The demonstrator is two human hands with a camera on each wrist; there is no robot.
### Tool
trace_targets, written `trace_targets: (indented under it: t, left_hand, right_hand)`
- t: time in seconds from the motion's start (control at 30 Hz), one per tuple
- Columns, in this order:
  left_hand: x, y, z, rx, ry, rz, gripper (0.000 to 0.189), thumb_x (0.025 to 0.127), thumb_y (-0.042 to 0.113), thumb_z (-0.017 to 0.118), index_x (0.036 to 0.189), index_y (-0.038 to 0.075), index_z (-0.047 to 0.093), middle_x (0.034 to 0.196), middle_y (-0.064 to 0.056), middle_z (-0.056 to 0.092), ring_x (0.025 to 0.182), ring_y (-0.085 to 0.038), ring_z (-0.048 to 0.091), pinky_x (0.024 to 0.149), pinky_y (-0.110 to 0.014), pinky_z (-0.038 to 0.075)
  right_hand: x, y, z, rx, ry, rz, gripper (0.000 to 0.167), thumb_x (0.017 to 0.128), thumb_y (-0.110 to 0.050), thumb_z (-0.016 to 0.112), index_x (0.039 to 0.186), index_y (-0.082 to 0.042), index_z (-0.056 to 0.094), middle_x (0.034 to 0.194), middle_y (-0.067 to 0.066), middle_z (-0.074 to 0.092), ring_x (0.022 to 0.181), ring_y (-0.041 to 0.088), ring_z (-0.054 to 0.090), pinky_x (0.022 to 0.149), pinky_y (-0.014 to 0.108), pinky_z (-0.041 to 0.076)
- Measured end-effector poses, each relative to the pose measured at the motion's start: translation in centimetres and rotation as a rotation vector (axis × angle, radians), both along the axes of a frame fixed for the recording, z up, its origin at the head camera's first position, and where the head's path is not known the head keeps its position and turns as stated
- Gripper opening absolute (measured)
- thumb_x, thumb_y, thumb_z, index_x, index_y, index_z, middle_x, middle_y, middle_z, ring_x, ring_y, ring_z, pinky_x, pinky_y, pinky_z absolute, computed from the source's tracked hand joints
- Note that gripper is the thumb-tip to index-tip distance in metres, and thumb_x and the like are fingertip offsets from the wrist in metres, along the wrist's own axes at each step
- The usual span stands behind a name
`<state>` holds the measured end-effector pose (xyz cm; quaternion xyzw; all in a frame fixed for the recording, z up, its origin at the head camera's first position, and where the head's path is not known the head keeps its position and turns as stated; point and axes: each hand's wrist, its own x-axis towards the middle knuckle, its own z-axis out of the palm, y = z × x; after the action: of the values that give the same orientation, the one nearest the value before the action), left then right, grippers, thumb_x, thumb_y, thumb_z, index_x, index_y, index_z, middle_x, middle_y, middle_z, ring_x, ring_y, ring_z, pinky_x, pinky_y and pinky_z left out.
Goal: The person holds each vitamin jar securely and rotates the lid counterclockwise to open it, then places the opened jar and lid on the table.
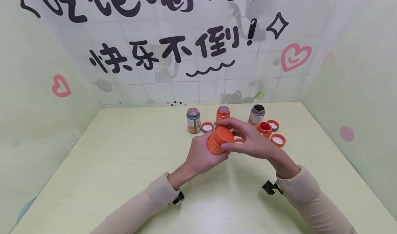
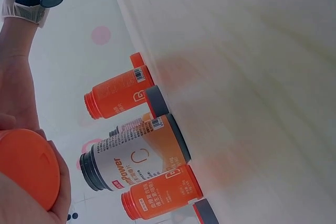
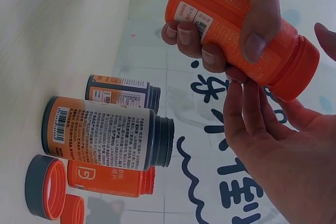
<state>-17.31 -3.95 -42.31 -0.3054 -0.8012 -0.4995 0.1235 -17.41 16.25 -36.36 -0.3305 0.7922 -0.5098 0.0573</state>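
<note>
My left hand [image 1: 206, 154] grips an orange bottle [image 3: 231, 24], its fingers wrapped round the body. The bottle is tilted, and an orange cap [image 1: 224, 134] sits on its mouth. Around that cap my right hand [image 1: 252, 141] arches with spread fingers. In the right wrist view, its straight fingers [image 3: 252, 103] lie close behind the bottle's neck, while another fingertip [image 3: 326, 40] stands apart from the cap. Whether the right fingers press the cap is hard to tell.
Behind the hands stand a grey bottle [image 1: 193, 122] and an orange bottle [image 1: 223, 113], both foil-sealed. Rightward are an opened grey bottle [image 1: 256, 116] and an opened orange one [image 1: 264, 129]. Loose caps [image 1: 277, 140] lie among them. Walls enclose the table [image 1: 124, 151] at back and sides.
</note>
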Motion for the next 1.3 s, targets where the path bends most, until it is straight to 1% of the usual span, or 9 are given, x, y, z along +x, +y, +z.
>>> trace_targets:
  t: [0.17, 0.37, 0.53, 0.67, 0.8, 0.9, 1.0, 1.1, 1.3]
  left_hand:
    - [0.03, -0.04, -0.06, 0.006, -0.001, 0.003, 0.041, 0.081, 0.016, 0.081, 0.118, 0.006, 0.066, 0.097, -0.005, 0.076, 0.08, -0.013, 0.07, 0.072, -0.025, 0.06]
    - [0.04, -0.02, -0.12, 0.008, -0.005, -0.002, 0.041, 0.081, 0.015, 0.081, 0.118, 0.006, 0.066, 0.097, -0.005, 0.076, 0.079, -0.012, 0.07, 0.072, -0.025, 0.06]
    - [0.05, -0.02, -0.17, 0.002, 0.004, 0.0, 0.042, 0.081, 0.015, 0.081, 0.119, 0.007, 0.065, 0.099, -0.005, 0.077, 0.081, -0.013, 0.071, 0.074, -0.025, 0.06]
    - [0.03, -0.02, -0.22, -0.001, 0.012, 0.002, 0.042, 0.08, 0.016, 0.081, 0.118, 0.007, 0.065, 0.098, -0.005, 0.077, 0.081, -0.013, 0.071, 0.074, -0.025, 0.06]
    - [0.08, -0.01, -0.15, 0.004, -0.001, 0.001, 0.041, 0.081, 0.017, 0.082, 0.117, 0.007, 0.065, 0.096, -0.004, 0.076, 0.079, -0.011, 0.07, 0.073, -0.025, 0.06]
    - [0.15, 0.0, -0.06, 0.012, -0.015, -0.005, 0.04, 0.081, 0.018, 0.082, 0.116, 0.008, 0.065, 0.095, -0.003, 0.076, 0.078, -0.01, 0.069, 0.072, -0.025, 0.06]
    - [0.2, 0.04, -0.03, 0.013, -0.021, -0.008, 0.039, 0.081, 0.018, 0.081, 0.115, 0.008, 0.065, 0.094, -0.003, 0.075, 0.078, -0.009, 0.068, 0.073, -0.025, 0.06]
    - [0.19, 0.04, -0.04, 0.01, -0.022, -0.008, 0.039, 0.081, 0.017, 0.082, 0.114, 0.008, 0.065, 0.094, -0.003, 0.075, 0.078, -0.009, 0.068, 0.073, -0.025, 0.06]
    - [0.15, -0.03, 0.05, 0.013, -0.019, -0.008, 0.039, 0.081, 0.016, 0.081, 0.115, 0.008, 0.065, 0.097, -0.004, 0.076, 0.08, -0.011, 0.069, 0.074, -0.025, 0.06]
  right_hand:
    - [-0.11, -0.17, -0.16, -0.035, -0.039, -0.013, 0.051, 0.09, -0.015, 0.075, 0.137, -0.01, 0.057, 0.134, 0.01, 0.061, 0.121, 0.03, 0.06, 0.097, 0.043, 0.058]
    - [-0.14, -0.15, -0.27, -0.046, -0.024, -0.018, 0.046, 0.089, -0.015, 0.075, 0.131, -0.011, 0.059, 0.128, 0.008, 0.062, 0.119, 0.029, 0.061, 0.098, 0.039, 0.057]
    - [-0.1, 0.01, -0.33, -0.027, 0.008, 0.016, 0.047, 0.091, -0.015, 0.072, 0.136, -0.013, 0.058, 0.132, 0.007, 0.061, 0.121, 0.027, 0.06, 0.103, 0.044, 0.055]
    - [-0.13, 0.1, -0.32, -0.021, 0.021, 0.031, 0.054, 0.09, -0.014, 0.072, 0.141, -0.01, 0.055, 0.138, 0.008, 0.059, 0.123, 0.027, 0.059, 0.106, 0.05, 0.052]
    - [-0.19, -0.08, -0.26, -0.041, -0.014, -0.004, 0.059, 0.088, -0.016, 0.076, 0.142, -0.01, 0.053, 0.14, 0.011, 0.058, 0.122, 0.028, 0.061, 0.106, 0.052, 0.052]
    - [-0.25, -0.26, -0.25, -0.063, -0.046, -0.036, 0.055, 0.087, -0.018, 0.077, 0.137, -0.012, 0.055, 0.139, 0.012, 0.058, 0.121, 0.028, 0.062, 0.105, 0.053, 0.053]
    - [-0.23, -0.28, -0.29, -0.078, -0.06, -0.047, 0.049, 0.087, -0.017, 0.076, 0.132, -0.012, 0.059, 0.138, 0.011, 0.059, 0.122, 0.03, 0.06, 0.104, 0.052, 0.053]
    - [-0.3, -0.22, -0.4, -0.084, -0.057, -0.037, 0.045, 0.087, -0.016, 0.076, 0.129, -0.011, 0.061, 0.137, 0.01, 0.06, 0.122, 0.03, 0.059, 0.104, 0.05, 0.053]
    - [-0.44, 0.07, -0.29, -0.068, -0.006, 0.031, 0.047, 0.09, -0.018, 0.073, 0.135, -0.01, 0.059, 0.134, 0.011, 0.061, 0.122, 0.028, 0.06, 0.103, 0.041, 0.054]
